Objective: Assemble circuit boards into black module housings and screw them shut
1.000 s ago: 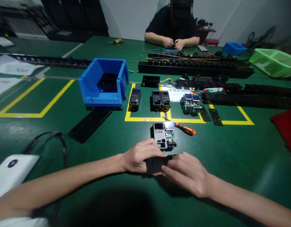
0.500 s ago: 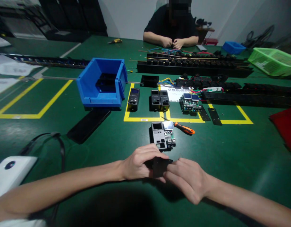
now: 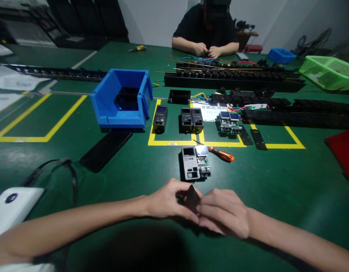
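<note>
A small dark plate-like part (image 3: 193, 200) is gripped between my two hands, low in the middle of the view. My left hand (image 3: 170, 200) curls around its left side, thumb below and fingers above. From the right, my right hand (image 3: 224, 211) pinches its edge; the fingertips partly cover it. Just beyond the hands lie a grey housing cover (image 3: 190, 163) with cut-outs and, against its right side, a green circuit board (image 3: 203, 162) with a small screen. A screwdriver (image 3: 222, 154) with an orange and black handle rests further right.
A blue bin (image 3: 120, 122) holds dark parts. Assembled black modules (image 3: 160, 119), circuit boards (image 3: 229, 122) and black plates (image 3: 258, 139) lie around yellow-taped areas. A phone (image 3: 106, 151) is at left, near a white device (image 3: 17, 207) and cable. Across the table sits a person (image 3: 205, 32) with hands together.
The dark part has turned in my hands, from lying rather flat to tilted with a corner up. My left fingers have drawn back slightly from over it; my right hand has shifted a little.
</note>
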Available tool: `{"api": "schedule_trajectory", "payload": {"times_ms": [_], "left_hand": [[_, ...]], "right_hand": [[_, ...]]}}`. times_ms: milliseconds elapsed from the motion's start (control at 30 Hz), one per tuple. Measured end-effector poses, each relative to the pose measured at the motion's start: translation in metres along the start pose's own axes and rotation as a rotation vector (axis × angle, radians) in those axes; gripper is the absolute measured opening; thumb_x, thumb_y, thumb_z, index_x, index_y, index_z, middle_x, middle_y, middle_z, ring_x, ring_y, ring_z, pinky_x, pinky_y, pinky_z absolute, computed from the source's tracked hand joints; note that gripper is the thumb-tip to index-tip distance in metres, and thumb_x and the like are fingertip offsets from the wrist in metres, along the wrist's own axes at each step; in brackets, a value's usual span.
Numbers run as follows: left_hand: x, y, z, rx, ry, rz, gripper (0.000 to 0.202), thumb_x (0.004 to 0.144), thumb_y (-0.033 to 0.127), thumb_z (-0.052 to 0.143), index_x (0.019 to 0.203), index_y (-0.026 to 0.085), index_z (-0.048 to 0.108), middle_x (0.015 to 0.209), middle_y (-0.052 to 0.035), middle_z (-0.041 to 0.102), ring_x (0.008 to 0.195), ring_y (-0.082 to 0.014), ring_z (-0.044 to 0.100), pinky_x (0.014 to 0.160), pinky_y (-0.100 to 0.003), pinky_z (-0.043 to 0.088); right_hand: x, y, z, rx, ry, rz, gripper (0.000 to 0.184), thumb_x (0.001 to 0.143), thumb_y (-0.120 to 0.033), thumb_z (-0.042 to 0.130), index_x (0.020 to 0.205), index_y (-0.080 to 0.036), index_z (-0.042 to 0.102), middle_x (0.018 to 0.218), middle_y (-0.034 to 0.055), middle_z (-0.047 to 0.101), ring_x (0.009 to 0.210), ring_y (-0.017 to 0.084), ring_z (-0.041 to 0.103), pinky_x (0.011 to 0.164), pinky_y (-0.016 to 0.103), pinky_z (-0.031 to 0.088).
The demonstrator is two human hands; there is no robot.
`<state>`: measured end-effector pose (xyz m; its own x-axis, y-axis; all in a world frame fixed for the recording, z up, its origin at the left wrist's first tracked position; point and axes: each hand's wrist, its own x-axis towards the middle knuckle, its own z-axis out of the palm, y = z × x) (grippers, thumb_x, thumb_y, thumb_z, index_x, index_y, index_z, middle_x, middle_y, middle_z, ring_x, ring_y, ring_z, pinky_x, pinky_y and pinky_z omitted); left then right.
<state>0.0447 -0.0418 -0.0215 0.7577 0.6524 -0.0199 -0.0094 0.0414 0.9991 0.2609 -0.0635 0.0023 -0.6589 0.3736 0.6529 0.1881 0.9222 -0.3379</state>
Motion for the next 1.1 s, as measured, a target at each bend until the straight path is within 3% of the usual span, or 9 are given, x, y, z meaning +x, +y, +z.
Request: {"api": "schedule_trajectory", "payload": {"times_ms": [300, 667, 1100], "left_hand": [[0.0022, 0.0057, -0.0025, -0.097, -0.003, -0.18, 0.042, 0.058, 0.028, 0.088, 0.09, 0.009, 0.071, 0.075, -0.0023, 0.067, 0.066, -0.0103, 0.055, 0.065, -0.022, 0.048], [0.0044, 0.0036, -0.0026, -0.128, -0.007, -0.211, 0.04, 0.058, 0.027, 0.088, 0.089, 0.01, 0.07, 0.074, -0.0008, 0.065, 0.066, -0.0098, 0.054, 0.065, -0.022, 0.047], [0.0041, 0.0049, -0.0027, -0.077, -0.044, -0.207, 0.043, 0.061, 0.033, 0.087, 0.093, 0.01, 0.07, 0.074, -0.002, 0.065, 0.067, -0.0108, 0.056, 0.066, -0.024, 0.049]], "right_hand": [[-0.0049, 0.0011, 0.0044, 0.141, 0.013, 0.086, 0.018, 0.081, -0.007, 0.07, 0.098, -0.004, 0.066, 0.082, 0.0132, 0.071, 0.071, 0.017, 0.064, 0.056, 0.029, 0.052], [-0.0057, -0.0009, 0.0072, 0.218, 0.047, 0.115, 0.024, 0.078, -0.004, 0.067, 0.103, -0.003, 0.063, 0.083, 0.0151, 0.069, 0.074, 0.02, 0.064, 0.058, 0.032, 0.055], [-0.0106, 0.0009, 0.0096, 0.145, 0.031, 0.056, 0.019, 0.084, -0.007, 0.062, 0.102, -0.005, 0.063, 0.081, 0.0131, 0.069, 0.073, 0.019, 0.064, 0.056, 0.029, 0.053]]}}
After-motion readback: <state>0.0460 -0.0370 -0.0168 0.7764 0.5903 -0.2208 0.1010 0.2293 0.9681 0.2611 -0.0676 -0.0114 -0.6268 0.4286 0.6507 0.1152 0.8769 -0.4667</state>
